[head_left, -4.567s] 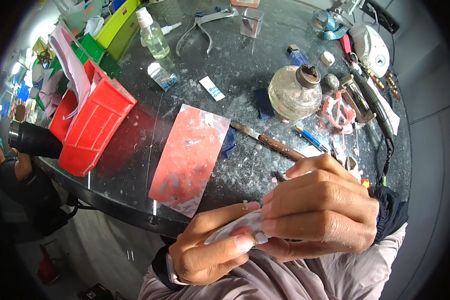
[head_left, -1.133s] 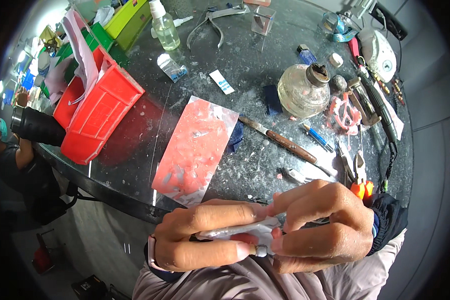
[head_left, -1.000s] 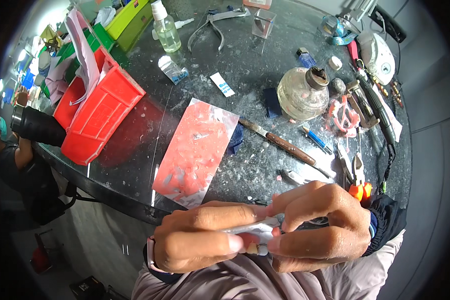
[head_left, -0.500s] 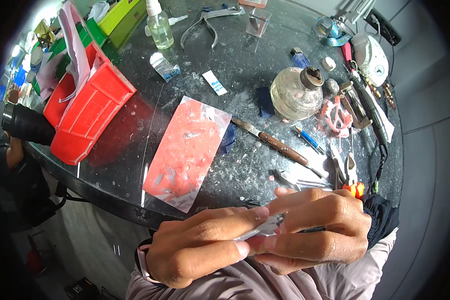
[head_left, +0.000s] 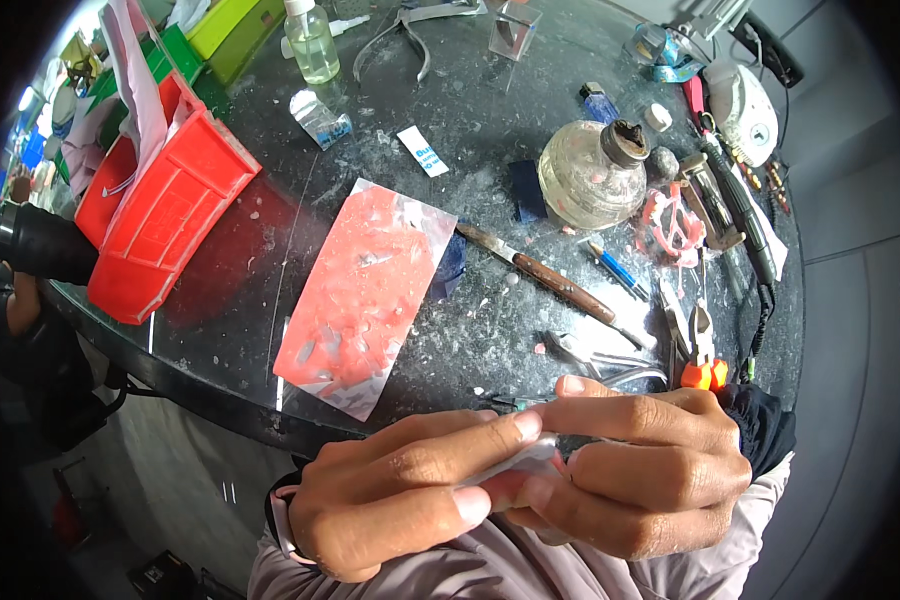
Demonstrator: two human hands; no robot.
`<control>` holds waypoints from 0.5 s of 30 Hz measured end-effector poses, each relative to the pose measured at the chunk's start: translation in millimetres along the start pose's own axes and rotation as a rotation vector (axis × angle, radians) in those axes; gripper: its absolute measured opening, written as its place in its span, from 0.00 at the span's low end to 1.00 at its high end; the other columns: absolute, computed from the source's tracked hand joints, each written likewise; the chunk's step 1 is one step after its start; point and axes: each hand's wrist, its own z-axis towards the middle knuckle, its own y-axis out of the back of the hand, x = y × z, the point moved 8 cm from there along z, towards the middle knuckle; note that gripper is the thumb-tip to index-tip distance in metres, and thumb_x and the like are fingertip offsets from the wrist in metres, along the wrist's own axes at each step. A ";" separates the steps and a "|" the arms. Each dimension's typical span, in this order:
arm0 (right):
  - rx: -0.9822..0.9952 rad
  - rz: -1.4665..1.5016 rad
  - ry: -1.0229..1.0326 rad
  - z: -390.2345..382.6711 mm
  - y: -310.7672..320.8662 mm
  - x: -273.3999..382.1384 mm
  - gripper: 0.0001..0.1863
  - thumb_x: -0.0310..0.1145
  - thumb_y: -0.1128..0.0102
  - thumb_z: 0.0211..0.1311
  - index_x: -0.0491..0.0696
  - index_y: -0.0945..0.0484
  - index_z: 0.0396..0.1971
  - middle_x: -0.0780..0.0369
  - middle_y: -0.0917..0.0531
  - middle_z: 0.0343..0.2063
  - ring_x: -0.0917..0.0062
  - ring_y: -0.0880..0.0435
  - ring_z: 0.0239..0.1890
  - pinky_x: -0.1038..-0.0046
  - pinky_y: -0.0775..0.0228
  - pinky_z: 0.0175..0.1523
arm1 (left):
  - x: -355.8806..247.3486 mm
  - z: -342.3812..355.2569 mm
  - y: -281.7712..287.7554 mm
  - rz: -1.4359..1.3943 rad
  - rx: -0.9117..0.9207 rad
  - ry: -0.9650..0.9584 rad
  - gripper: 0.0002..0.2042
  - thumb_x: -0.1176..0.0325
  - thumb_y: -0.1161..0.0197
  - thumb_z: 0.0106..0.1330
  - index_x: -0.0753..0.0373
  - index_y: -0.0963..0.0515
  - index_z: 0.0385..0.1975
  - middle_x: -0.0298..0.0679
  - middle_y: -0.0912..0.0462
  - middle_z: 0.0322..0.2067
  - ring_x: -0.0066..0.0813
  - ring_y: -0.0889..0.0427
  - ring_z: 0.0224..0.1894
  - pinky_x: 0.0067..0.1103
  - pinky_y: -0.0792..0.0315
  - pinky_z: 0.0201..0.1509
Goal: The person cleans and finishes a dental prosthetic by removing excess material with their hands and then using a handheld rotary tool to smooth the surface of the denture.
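Close to my body, in front of the table's near edge, both hands meet around a small greyish-white piece with pink on it (head_left: pixel 526 458). Fingers cover most of it, so its kind is hard to make out. My left hand (head_left: pixel 400 490) pinches it from the left, fingers closed and pointing right. From the other side, my right hand (head_left: pixel 650 470) grips it with bent fingers and thumb. Just beyond lies a sheet of pink wax (head_left: pixel 365 290) on clear film, its surface scraped and pitted. A wooden-handled wax knife (head_left: pixel 550 283) rests to the right of the sheet.
A glass spirit burner (head_left: pixel 590 180) stands beyond the knife. Pliers with orange handles (head_left: pixel 703 350), a blue pen (head_left: pixel 615 268) and a pink openwork piece (head_left: pixel 675 228) lie at right. A red bin (head_left: pixel 175 215) and a spray bottle (head_left: pixel 315 45) stand at left.
My right hand's fingers have shifted slightly around the piece, which shows at a slightly different angle. The table's contents sit a little further left and up in view.
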 end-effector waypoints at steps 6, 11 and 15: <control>0.032 0.008 -0.009 -0.2 -2.4 -0.8 0.15 0.28 0.24 0.31 0.46 0.21 0.23 0.67 0.29 0.20 0.72 0.17 0.23 0.79 0.21 0.25 | -4.7 1.6 0.7 0.031 -0.002 0.033 0.13 0.80 0.38 0.53 0.70 0.36 0.34 0.65 0.25 0.36 0.50 0.19 0.38 0.33 0.21 0.36; 0.049 0.006 -0.066 0.9 0.0 -0.5 0.15 0.26 0.24 0.31 0.46 0.21 0.23 0.67 0.29 0.21 0.72 0.17 0.24 0.77 0.20 0.29 | -2.9 3.5 0.0 -0.054 0.052 0.069 0.15 0.82 0.36 0.50 0.70 0.35 0.34 0.64 0.25 0.39 0.51 0.20 0.39 0.34 0.22 0.38; -0.005 0.112 -0.112 -1.8 2.9 -4.8 0.15 0.25 0.25 0.32 0.45 0.22 0.23 0.64 0.27 0.23 0.69 0.16 0.27 0.73 0.19 0.36 | 0.8 -4.7 0.9 -0.033 0.026 -0.040 0.17 0.83 0.34 0.46 0.68 0.34 0.34 0.60 0.25 0.41 0.51 0.20 0.40 0.33 0.21 0.39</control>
